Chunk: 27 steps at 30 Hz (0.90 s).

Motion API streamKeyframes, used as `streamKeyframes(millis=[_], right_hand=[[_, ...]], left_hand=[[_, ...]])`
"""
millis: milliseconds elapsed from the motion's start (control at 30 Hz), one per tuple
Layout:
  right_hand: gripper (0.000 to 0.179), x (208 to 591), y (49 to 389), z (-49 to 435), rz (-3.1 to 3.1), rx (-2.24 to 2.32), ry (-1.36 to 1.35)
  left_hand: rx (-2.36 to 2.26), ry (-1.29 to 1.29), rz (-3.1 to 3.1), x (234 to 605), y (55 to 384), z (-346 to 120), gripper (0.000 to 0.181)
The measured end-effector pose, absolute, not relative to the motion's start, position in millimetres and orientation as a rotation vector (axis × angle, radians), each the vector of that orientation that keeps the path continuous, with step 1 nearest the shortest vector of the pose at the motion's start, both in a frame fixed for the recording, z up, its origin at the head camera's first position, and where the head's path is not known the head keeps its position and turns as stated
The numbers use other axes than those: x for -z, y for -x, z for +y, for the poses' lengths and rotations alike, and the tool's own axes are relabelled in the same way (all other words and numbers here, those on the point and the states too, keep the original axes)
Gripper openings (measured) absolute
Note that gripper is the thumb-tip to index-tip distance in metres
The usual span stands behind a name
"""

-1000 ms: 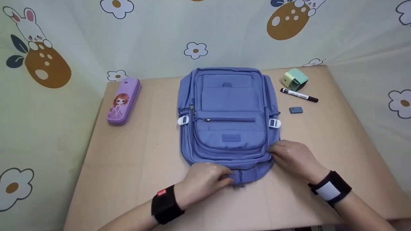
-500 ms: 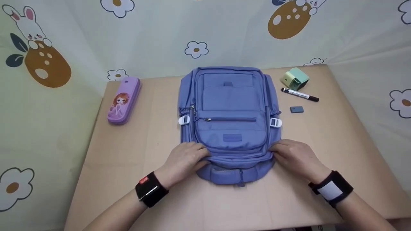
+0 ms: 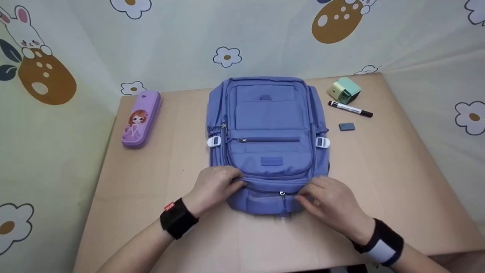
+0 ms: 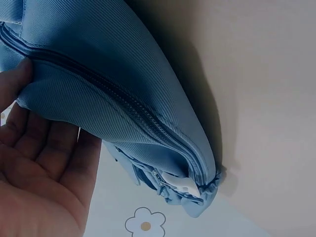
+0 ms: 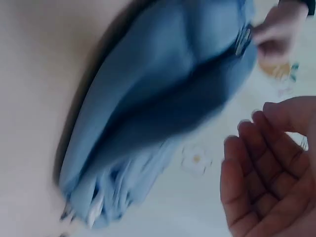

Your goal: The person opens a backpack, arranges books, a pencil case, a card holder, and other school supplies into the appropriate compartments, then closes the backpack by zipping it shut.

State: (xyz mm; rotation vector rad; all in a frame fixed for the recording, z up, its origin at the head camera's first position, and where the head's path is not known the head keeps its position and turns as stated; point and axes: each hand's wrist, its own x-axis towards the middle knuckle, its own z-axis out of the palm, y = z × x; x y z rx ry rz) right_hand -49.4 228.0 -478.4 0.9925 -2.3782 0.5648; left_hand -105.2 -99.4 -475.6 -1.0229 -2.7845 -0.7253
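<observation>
A blue backpack (image 3: 273, 113) lies front side up, its bottom end toward me. My left hand (image 3: 218, 185) pinches the fabric along the near zipper between thumb and fingers; the left wrist view shows the thumb (image 4: 22, 74) on top and the fingers underneath. That zipper (image 4: 123, 96) curves along the bag's side. Close by the zipper slider (image 3: 282, 193), my right hand (image 3: 331, 201) is held with loosely bent fingers. In the right wrist view those fingers (image 5: 256, 163) hold nothing and stand apart from the blurred bag.
A purple pencil case (image 3: 142, 119) with a cartoon girl lies on the left of the table (image 3: 151, 208). On the right are a green and yellow pencil sharpener (image 3: 344, 90), a black-and-white marker (image 3: 350, 109) and a small dark grey block (image 3: 346, 126). A patterned cloth stands behind.
My left hand has moved left and up from the zipper's middle to the bag's lower left corner. The right hand has left the lower right corner, moving left toward the slider.
</observation>
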Motion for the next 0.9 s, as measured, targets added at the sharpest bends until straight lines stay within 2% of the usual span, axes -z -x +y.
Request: streamKeyframes(millis=[133, 233, 567, 900], right_hand=[[0.032, 489, 44, 206, -2.384, -0.469, -0.977], [0.037, 494, 42, 198, -2.401, -0.390, -0.921], [0.013, 498, 43, 192, -2.410, -0.334, -0.877], [0.013, 497, 45, 208, -2.407, -0.373, -0.873]], left_hand=[[0.729, 1.015, -2.790, 475, 104, -98, 0.008], [0.735, 1.017, -2.798, 476, 104, -97, 0.008], [0.734, 1.015, -2.808, 475, 104, -98, 0.008], [0.709, 0.995, -2.801, 478, 102, -102, 0.006]])
